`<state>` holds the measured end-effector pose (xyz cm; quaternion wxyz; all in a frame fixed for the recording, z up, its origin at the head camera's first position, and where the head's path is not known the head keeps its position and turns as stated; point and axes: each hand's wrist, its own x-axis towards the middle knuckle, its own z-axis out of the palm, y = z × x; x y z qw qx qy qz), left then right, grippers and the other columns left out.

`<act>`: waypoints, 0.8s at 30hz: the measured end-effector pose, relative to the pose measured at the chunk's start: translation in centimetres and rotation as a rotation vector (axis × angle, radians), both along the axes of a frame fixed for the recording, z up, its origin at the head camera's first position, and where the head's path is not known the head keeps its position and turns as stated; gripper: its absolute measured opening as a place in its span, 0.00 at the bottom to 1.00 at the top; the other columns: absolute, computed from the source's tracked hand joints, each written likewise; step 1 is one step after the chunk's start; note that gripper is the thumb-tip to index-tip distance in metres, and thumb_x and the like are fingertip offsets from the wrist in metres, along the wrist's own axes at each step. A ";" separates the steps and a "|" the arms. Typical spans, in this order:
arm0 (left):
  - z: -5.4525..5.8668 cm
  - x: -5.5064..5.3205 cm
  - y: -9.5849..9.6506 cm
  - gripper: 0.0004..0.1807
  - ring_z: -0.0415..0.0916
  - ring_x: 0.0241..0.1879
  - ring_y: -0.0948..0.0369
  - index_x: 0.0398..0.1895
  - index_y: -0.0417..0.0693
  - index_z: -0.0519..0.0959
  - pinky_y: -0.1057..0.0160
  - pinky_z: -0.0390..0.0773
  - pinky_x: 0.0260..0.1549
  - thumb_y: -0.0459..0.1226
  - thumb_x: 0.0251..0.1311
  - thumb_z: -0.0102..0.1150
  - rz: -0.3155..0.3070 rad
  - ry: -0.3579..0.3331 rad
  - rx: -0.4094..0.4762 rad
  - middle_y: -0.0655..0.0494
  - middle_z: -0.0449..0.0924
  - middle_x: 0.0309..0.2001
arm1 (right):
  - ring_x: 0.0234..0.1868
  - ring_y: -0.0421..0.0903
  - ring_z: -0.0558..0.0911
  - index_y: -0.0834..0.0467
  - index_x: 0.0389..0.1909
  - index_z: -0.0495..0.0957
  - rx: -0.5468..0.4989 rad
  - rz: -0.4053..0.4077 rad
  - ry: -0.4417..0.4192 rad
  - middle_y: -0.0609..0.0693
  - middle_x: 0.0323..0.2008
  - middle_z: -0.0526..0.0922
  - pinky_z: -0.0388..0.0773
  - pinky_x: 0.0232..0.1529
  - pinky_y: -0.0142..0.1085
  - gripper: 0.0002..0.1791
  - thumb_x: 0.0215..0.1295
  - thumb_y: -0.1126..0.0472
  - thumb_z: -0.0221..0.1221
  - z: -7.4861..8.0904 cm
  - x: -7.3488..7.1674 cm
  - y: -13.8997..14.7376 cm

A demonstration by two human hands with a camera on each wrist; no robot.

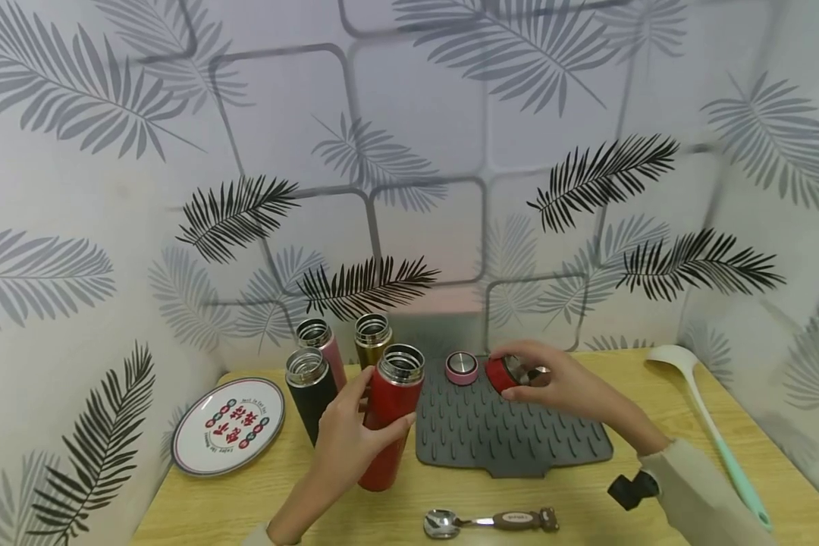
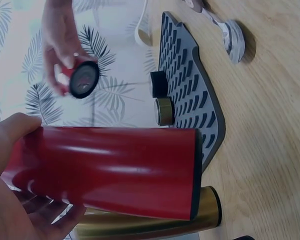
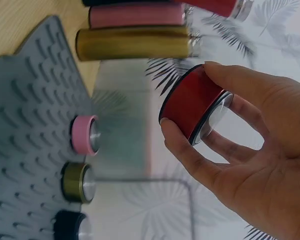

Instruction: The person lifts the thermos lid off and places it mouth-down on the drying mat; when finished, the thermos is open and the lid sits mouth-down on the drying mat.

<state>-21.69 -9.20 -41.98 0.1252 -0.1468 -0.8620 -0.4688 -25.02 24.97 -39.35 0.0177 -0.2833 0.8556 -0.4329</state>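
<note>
My left hand (image 1: 348, 436) grips a red thermos bottle (image 1: 390, 413), its steel mouth uncovered and facing up. In the left wrist view the bottle (image 2: 115, 170) spans the frame, its dark base to the right. My right hand (image 1: 546, 379) pinches a red bottle lid (image 3: 192, 102) between thumb and fingers, over the grey drying mat (image 1: 464, 447). A pink lid (image 1: 462, 367) sits on the mat beside it; a gold lid (image 3: 75, 182) and a black lid (image 3: 70, 225) show in the right wrist view. Black (image 1: 312, 390), pink (image 1: 324, 345) and gold bottles (image 1: 371, 337) stand lidless behind my left hand.
A white plate (image 1: 201, 459) with red lettering lies at the left. A spoon with a brown handle (image 1: 515, 520) rests near the front edge. To the right lies a ladle (image 1: 717, 432) with a mint handle. A patterned wall (image 1: 423, 152) closes the back.
</note>
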 end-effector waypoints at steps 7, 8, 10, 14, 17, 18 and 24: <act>-0.2 -0.9 -0.2 0.42 0.83 0.52 0.51 0.72 0.45 0.71 0.50 0.87 0.49 0.46 0.57 0.79 0.040 0.035 0.036 0.50 0.82 0.59 | 0.53 0.57 0.85 0.59 0.71 0.72 0.040 -0.066 -0.046 0.66 0.68 0.73 0.85 0.44 0.42 0.31 0.70 0.56 0.68 -2.5 -1.4 1.8; -0.2 -1.0 -0.2 0.42 0.83 0.54 0.51 0.73 0.45 0.71 0.49 0.87 0.50 0.46 0.57 0.78 0.041 0.026 0.042 0.50 0.82 0.60 | 0.52 0.58 0.86 0.59 0.70 0.73 0.052 -0.073 -0.042 0.67 0.68 0.73 0.85 0.44 0.43 0.31 0.70 0.56 0.68 -3.0 -1.6 1.9; -0.3 -1.2 -0.3 0.42 0.81 0.56 0.49 0.73 0.45 0.70 0.47 0.86 0.53 0.45 0.57 0.78 0.046 0.007 0.056 0.49 0.81 0.61 | 0.53 0.60 0.86 0.58 0.70 0.74 0.073 -0.087 -0.043 0.66 0.67 0.74 0.85 0.43 0.44 0.30 0.70 0.57 0.68 -4.1 -2.2 2.1; -0.5 -1.5 -0.1 0.43 0.80 0.59 0.45 0.73 0.43 0.68 0.45 0.84 0.55 0.44 0.57 0.78 0.061 -0.008 0.084 0.46 0.80 0.63 | 0.51 0.57 0.84 0.60 0.67 0.76 0.150 -0.093 -0.003 0.63 0.60 0.79 0.85 0.45 0.45 0.27 0.69 0.60 0.69 -6.1 -3.0 2.2; -0.8 -1.5 0.2 0.42 0.80 0.59 0.43 0.72 0.41 0.67 0.44 0.84 0.55 0.42 0.57 0.78 0.070 0.009 0.104 0.43 0.79 0.63 | 0.48 0.54 0.82 0.62 0.65 0.77 0.207 -0.099 0.042 0.60 0.53 0.81 0.83 0.44 0.46 0.26 0.67 0.62 0.70 -6.8 -3.3 2.0; -1.0 -1.6 0.3 0.42 0.80 0.59 0.42 0.72 0.41 0.67 0.44 0.84 0.55 0.41 0.58 0.78 0.072 0.018 0.109 0.42 0.78 0.63 | 0.46 0.53 0.81 0.61 0.64 0.78 0.223 -0.113 0.048 0.60 0.52 0.81 0.82 0.42 0.46 0.26 0.66 0.62 0.70 -6.9 -3.3 1.8; -1.7 -2.0 0.8 0.39 0.80 0.60 0.41 0.70 0.40 0.68 0.42 0.84 0.54 0.40 0.59 0.77 0.104 0.067 0.104 0.41 0.78 0.62 | 0.50 0.58 0.82 0.63 0.63 0.79 0.305 -0.201 0.078 0.66 0.55 0.79 0.83 0.46 0.53 0.27 0.63 0.63 0.72 -8.2 -3.8 0.8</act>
